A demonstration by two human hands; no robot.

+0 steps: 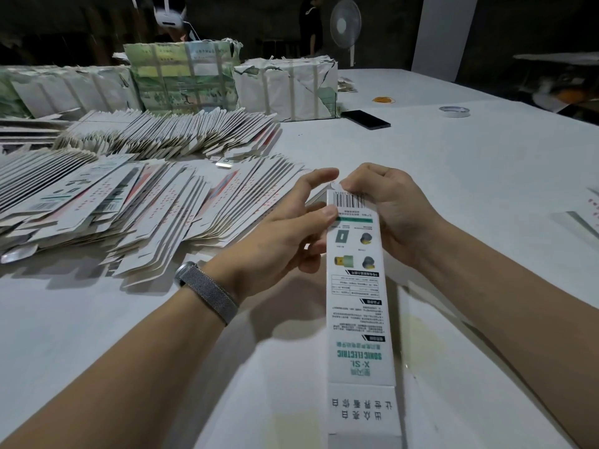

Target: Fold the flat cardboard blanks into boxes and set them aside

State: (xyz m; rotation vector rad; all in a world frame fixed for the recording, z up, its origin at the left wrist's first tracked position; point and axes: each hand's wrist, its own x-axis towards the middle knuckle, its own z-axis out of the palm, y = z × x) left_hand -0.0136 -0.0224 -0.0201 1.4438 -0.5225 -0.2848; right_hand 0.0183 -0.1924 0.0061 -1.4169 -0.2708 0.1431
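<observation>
On my far left I see the fanned stacks of flat blanks [107, 202] spread over the white table [470, 176], with wrapped bundles [184, 79] standing behind them. Nearer the middle, my left hand [285, 234], a mesh-band watch [207, 290] on its wrist, holds the long white box [356, 286] from its left side, thumb pressed on the printed face just under the barcode and the index finger reaching past the far end. The box runs from between my two hands back toward me, its near flap hanging open at the bottom of the view. My right hand [389, 209] is curled round the far right corner, fingers pinching the top end by the barcode. Beyond it lie a dark phone [366, 119] and a tape roll [454, 111].
</observation>
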